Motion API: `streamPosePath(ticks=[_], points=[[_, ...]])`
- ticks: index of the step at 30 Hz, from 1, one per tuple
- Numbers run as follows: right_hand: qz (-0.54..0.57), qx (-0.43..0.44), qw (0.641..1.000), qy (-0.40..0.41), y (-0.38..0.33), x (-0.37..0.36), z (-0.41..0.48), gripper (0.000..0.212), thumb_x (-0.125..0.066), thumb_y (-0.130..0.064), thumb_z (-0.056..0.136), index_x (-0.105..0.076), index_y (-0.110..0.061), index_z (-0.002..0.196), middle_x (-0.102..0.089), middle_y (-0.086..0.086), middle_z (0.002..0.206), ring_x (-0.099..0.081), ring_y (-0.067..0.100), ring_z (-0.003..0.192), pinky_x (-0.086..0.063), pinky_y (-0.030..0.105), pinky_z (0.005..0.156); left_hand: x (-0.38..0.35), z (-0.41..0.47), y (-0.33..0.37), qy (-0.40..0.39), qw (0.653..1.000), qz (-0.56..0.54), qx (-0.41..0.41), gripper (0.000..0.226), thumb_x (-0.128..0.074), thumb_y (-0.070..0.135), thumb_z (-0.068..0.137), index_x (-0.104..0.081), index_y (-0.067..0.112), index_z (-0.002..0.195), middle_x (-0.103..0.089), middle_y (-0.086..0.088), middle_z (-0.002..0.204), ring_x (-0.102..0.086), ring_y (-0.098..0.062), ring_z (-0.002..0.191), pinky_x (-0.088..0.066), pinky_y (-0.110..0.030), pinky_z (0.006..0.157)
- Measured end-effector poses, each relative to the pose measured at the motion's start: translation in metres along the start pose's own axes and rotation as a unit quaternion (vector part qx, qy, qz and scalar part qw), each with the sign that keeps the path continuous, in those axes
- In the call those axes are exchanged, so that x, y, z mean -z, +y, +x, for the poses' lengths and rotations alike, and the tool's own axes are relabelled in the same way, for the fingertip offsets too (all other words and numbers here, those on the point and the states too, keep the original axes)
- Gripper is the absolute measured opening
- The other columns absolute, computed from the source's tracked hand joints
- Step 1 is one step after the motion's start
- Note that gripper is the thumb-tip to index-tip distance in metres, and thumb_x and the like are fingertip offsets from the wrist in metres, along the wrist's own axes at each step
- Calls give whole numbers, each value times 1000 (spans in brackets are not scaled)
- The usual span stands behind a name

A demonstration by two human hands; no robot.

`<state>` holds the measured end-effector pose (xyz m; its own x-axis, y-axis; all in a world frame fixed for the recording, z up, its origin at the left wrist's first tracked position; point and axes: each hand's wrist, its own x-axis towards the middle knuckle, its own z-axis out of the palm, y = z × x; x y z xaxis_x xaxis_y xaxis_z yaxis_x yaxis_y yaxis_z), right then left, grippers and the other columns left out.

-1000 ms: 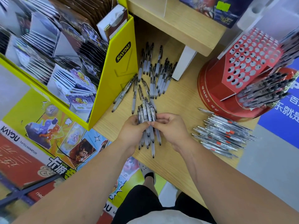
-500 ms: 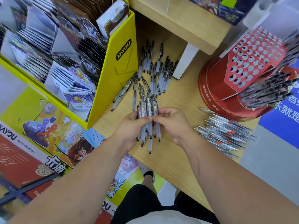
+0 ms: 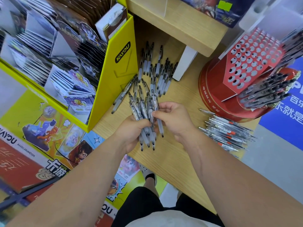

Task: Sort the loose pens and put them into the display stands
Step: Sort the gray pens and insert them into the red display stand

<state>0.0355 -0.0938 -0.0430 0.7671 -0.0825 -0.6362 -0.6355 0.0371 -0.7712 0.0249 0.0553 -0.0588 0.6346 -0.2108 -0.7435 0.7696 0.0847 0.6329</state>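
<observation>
The bundle of pens (image 3: pixel 144 115) sits left of the red display stand (image 3: pixel 213 89) and nearer the person, raised just above the wooden table (image 3: pixel 172 158). The left hand (image 3: pixel 131 130) is wrapped around the bundle's lower half, fingers curled about the frosted grips. The right hand (image 3: pixel 173 118) pinches one or two pens on the side of the bundle that faces the stand, thumb against bent fingers. The bundle's long axis runs away from the person: the dark writing tips point back toward the body and the table's near edge, and the clip ends point away, fanned slightly. Of the two hands the right is the nearer to the stand, which lies to its right and a little farther off, with its panel of holes (image 3: pixel 250 58) tilted upward. By this reading, a pen drawn out by the right hand would have to swing across toward that panel and be turned, since its tip now faces away from it. Pens already seated (image 3: pixel 265 92) jut from the stand's right-hand face. Left of the stand and farther back lies the loose pile (image 3: pixel 157 71), mostly parallel to the bundle. Against the stand's near base rests a heap of slimmer red-marked pens (image 3: pixel 226 135).
</observation>
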Motion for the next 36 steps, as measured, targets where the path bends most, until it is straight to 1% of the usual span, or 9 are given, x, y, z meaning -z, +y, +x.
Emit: streamPosePath(ticks=[6, 9, 12, 15, 19, 24, 29, 32, 36], points=[[-35, 20, 999, 27, -14, 13, -17, 27, -82, -5, 80, -71, -5, 104, -74, 12, 96, -68, 8, 67, -51, 16, 53, -10, -12, 9, -47, 999, 0, -22, 11, -66, 3, 93, -70, 5, 102, -68, -13, 80, -64, -26, 72, -50, -44, 77], [-61, 21, 998, 16, -18, 27, -30, 22, -83, -10, 80, -72, -12, 99, -74, 5, 91, -68, 9, 74, -56, 22, 64, -19, -21, 12, -51, 998, 5, -27, 16, -66, 2, 93, -68, 0, 109, -68, -12, 81, -65, -23, 70, -55, -34, 68], [-42, 35, 998, 27, -24, 46, -47, 15, -80, -9, 84, -69, -20, 86, -67, 1, 83, -67, 15, 80, -62, 33, 75, -33, -34, 14, -54, 998, 12, -32, 25, -67, 3, 93, -65, -3, 117, -70, -11, 83, -66, -22, 75, -57, -35, 72], [-37, 51, 998, 23, -28, 70, -63, 7, -76, -8, 87, -73, -13, 91, -67, 5, 83, -67, 18, 82, -62, 39, 78, -49, -46, 13, -50, 998, 23, -37, 37, -69, 6, 92, -57, -4, 125, -74, -9, 85, -70, -23, 77, -58, -42, 84], [-26, 77, 997, 0, -31, 103, -83, 33, -74, -5, 87, -65, -13, 118, -65, 25, 104, -69, 26, 89, -62, 39, 74, -79, -66, 12, -46, 998, 16, -37, 48, -70, 8, 92, -48, -4, 133, -74, -11, 89, -71, -24, 73, -57, -37, 68], [-49, 127, 991, -10, -27, 154, -102, 76, -78, -10, 84, -43, -46, 140, -59, 21, 96, -67, 30, 87, -60, 52, 77, -134, -96, 6, -11, 999, -12, -49, 39, -72, 5, 90, -54, -5, 123, -72, -16, 90, -69, -28, 73, -56, -37, 65], [3, 189, 981, -44, -21, 230, -127, 72, -75, 2, 84, -48, -44, 133, -62, 9, 82, -65, 22, 78, -61, 49, 71, -208, -119, -15, 51, 997, -31, -57, 31, -70, 10, 92, -54, -11, 108, -62, -10, 56, -61, -28, 49, -62, -39, 68], [40, 201, 977, -53, -16, 290, -142, 61, -71, 0, 90, -48, -38, 132, -66, 13, 86, -67, 19, 81, -59, 37, 62, -263, -133, -30, 61, 993, -70, -78, 35, -65, 6, 95, -51, -11, 123, -71, -11, 71, -69, -25, 64, -63, -39, 68], [52, 223, 973, -16, -14, 361, -160, 49, -69, -6, 93, -53, -39, 124, -55, 1, 77, -61, 16, 75, -58, 36, 60, -328, -143, -44, 69, 993, -49, -88, 16, -62, 6, 97, -52, -6, 101, -66, -8, 58, -64, -24, 51, -60, -47, 84]])
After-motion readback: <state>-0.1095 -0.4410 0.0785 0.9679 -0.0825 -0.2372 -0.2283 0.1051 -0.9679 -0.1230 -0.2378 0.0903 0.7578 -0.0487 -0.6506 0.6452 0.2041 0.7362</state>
